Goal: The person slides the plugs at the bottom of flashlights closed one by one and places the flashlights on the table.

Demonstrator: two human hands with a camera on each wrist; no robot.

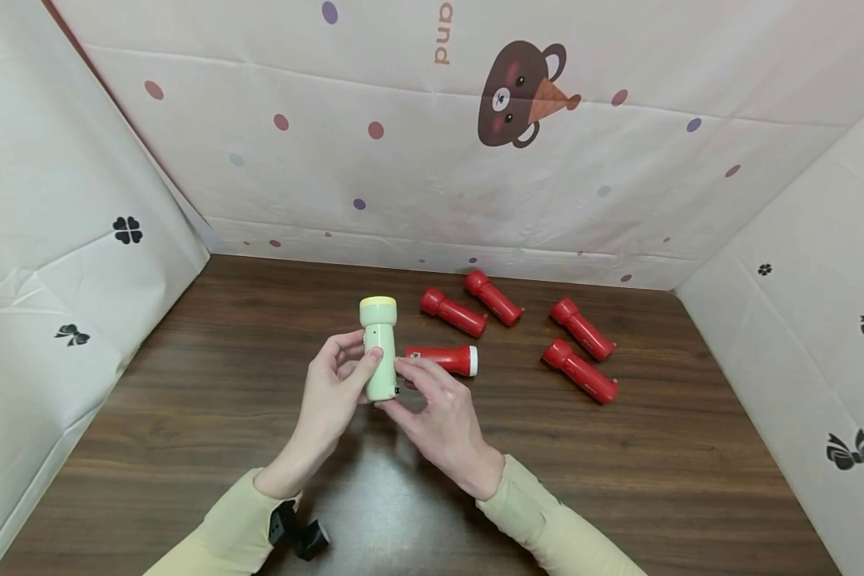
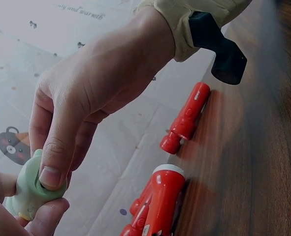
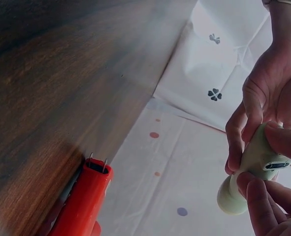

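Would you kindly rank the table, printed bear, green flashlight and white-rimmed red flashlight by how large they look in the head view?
1. Table
2. Printed bear
3. Green flashlight and white-rimmed red flashlight, unranked: green looks nearer the camera; the right hand partly hides red.

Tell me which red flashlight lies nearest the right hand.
The white-ended red flashlight, lying just beyond the right hand. The other four red flashlights lie farther off and show no white end.
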